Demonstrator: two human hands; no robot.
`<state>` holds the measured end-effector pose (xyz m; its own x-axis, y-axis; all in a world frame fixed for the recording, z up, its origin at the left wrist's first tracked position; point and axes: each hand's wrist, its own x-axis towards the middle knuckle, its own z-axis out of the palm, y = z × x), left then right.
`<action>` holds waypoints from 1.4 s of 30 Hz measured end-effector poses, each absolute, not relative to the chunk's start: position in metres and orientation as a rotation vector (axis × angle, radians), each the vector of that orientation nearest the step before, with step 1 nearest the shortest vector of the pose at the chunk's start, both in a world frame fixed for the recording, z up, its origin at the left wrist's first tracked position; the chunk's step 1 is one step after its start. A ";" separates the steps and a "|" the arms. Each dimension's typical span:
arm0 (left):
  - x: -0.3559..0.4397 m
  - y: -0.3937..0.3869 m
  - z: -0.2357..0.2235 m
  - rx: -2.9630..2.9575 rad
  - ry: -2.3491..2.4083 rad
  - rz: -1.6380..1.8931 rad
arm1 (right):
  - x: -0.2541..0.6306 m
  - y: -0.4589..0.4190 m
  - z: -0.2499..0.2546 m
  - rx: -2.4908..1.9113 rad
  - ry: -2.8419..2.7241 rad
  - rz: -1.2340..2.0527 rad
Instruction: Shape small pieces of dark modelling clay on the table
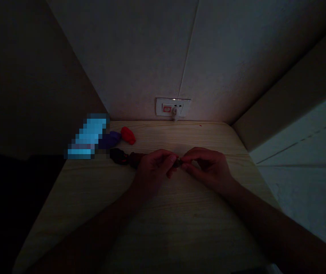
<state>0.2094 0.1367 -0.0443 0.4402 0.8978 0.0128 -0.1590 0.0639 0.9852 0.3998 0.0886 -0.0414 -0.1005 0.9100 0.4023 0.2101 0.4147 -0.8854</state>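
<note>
Both hands meet over the middle of the wooden tabletop in dim light. Between the fingertips is a small dark lump (177, 163), its kind too dark to make out. My left hand (154, 169) is closed, with thumb and fingers pinching the lump from the left. From the right, the thumb and forefinger of my right hand (211, 165) pinch at its other side. Just left of my left hand lie a dark reddish-brown lump (135, 160) and a black lump (118, 156). Behind them are a red lump (128, 135) and a purple lump (110, 139), which look like modelling clay.
The light wooden tabletop (163, 220) runs up to the wall. A wall socket (173, 107) with a plug in it sits just above the back edge. A bright, blurred-out phone-like screen (90, 135) stands at the back left. A pale panel (302, 133) borders the right side.
</note>
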 end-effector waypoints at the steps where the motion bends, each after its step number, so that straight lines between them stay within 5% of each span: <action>1: 0.209 0.137 -0.044 1.251 0.768 0.926 | 0.399 0.088 -0.042 -1.021 -1.582 0.806; 42: 0.207 0.138 -0.048 1.199 0.682 0.861 | 0.399 0.085 -0.044 -1.034 -1.648 0.609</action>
